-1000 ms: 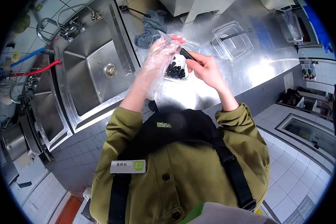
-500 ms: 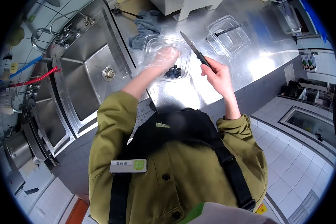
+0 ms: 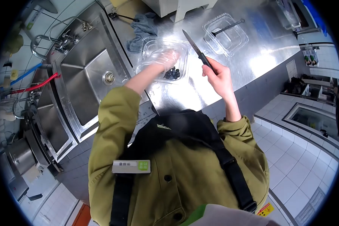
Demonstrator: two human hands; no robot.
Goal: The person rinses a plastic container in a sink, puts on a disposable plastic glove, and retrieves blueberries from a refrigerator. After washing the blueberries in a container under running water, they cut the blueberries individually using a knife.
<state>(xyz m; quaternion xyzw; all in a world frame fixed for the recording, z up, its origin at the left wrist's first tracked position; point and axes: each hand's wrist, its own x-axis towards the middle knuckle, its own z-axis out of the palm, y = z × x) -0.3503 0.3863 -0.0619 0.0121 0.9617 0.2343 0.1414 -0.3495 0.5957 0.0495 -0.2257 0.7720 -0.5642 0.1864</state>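
My right hand (image 3: 219,75) is closed round the black handle of a small paring knife (image 3: 195,46), its blade pointing up and away to the left. A loose clear plastic glove covers my left hand (image 3: 166,59), which reaches into a clear plastic container (image 3: 185,51) on the steel counter. Dark blueberries (image 3: 172,73) lie in the container's near part, just below that hand. Its fingers are blurred under the glove, so I cannot tell whether they hold anything.
Beyond the knife stands a second clear container (image 3: 245,40) with a dark-handled utensil (image 3: 228,28) in it. A blue-grey cloth (image 3: 142,32) lies behind the berry container. To the left is a steel sink (image 3: 83,81) with taps. The counter (image 3: 180,98) ends close to my body.
My left hand has shifted slightly within the container, uncovering a little more of the blueberries' left side. My right hand keeps the knife in nearly the same place. The whole view has moved slightly.
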